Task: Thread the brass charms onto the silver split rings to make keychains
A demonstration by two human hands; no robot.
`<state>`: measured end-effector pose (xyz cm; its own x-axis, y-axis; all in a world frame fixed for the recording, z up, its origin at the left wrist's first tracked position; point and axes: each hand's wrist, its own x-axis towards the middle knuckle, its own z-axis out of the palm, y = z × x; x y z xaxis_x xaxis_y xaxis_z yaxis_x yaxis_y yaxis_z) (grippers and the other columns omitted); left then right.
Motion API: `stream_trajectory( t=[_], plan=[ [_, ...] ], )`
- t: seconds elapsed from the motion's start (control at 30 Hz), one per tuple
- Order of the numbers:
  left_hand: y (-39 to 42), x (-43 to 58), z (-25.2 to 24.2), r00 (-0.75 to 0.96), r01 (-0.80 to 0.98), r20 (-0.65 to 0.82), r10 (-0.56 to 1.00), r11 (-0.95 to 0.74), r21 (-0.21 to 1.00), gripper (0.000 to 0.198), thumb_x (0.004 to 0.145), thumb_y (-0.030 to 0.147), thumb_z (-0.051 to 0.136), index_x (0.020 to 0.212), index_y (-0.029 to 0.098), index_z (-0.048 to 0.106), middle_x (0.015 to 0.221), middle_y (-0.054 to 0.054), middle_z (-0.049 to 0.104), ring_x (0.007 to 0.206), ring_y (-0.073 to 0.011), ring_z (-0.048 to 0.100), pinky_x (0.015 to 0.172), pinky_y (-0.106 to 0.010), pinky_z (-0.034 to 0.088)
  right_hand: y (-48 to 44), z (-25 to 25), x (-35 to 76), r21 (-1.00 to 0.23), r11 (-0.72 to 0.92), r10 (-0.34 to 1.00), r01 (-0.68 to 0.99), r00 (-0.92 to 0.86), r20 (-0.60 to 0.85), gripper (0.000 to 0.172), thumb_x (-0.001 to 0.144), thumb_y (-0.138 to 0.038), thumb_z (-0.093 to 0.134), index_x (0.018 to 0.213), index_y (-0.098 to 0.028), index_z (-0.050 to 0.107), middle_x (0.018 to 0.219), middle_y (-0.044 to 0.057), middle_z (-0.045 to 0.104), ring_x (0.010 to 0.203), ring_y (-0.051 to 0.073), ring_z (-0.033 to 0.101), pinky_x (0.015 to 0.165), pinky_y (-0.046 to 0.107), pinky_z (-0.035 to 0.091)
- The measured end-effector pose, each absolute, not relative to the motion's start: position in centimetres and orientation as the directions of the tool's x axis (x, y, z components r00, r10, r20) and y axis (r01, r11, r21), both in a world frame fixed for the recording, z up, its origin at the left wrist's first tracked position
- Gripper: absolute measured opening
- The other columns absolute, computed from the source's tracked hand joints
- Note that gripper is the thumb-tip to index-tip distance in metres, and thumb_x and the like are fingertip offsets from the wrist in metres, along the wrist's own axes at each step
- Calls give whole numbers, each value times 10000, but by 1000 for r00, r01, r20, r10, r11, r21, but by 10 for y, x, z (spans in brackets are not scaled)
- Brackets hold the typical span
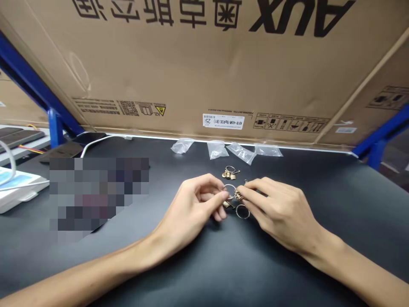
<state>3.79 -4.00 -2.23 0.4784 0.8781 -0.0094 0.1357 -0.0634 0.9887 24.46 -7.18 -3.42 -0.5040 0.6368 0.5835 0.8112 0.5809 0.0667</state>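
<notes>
My left hand (pixel 198 200) pinches a silver key ring (pixel 229 188) between thumb and fingers just above the dark table mat (pixel 223 264). My right hand (pixel 277 209) meets it from the right, its fingertips closed on a small gold charm (pixel 238 196) at the ring's edge. A second loose ring (pixel 243 211) lies on the mat right under both hands. A little farther back sits a finished ring with gold charms (pixel 230 172), untouched.
Several small clear plastic bags (pixel 217 149) lie along the mat's far edge, below a large cardboard box (pixel 204 68) that walls off the back. A white cable (pixel 96 143) and white packets (pixel 15 187) are at the left. Blue shelf posts (pixel 56 128) flank both sides.
</notes>
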Motion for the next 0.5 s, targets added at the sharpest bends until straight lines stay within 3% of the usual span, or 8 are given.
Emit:
stream_trajectory(
  t=[0.17,0.3,0.37,0.5],
  plan=[
    [-40,37,-17,444,230,1,896,-116,966,191,862,340,628,881,156,675,582,31,569,508,-92,481,487,-202,380,-72,-30,245,127,551,618,825,-505,602,169,969,-197,515,965,-185,684,877,25,720,714,150,596,631,276,388],
    [-38,36,-17,532,217,-84,843,-40,975,199,849,336,641,884,143,675,695,-7,631,572,-105,514,544,-221,393,-72,-29,247,112,567,649,816,-526,550,205,956,-152,500,1021,-203,688,900,31,715,723,152,597,637,279,396],
    [-37,34,-19,575,168,-101,812,3,986,280,846,314,651,1080,161,634,734,-7,643,633,-122,557,609,-235,427,-72,-30,249,97,586,652,805,-539,533,226,942,-130,500,1041,-207,687,902,34,710,722,152,598,639,279,402],
    [-35,31,-23,669,63,-69,740,36,997,650,850,225,640,1431,253,349,720,27,621,719,-144,600,708,-260,466,-74,-31,249,23,634,655,773,-553,515,255,929,-100,490,1061,-210,679,899,29,702,741,150,610,643,270,416]
  ],
)
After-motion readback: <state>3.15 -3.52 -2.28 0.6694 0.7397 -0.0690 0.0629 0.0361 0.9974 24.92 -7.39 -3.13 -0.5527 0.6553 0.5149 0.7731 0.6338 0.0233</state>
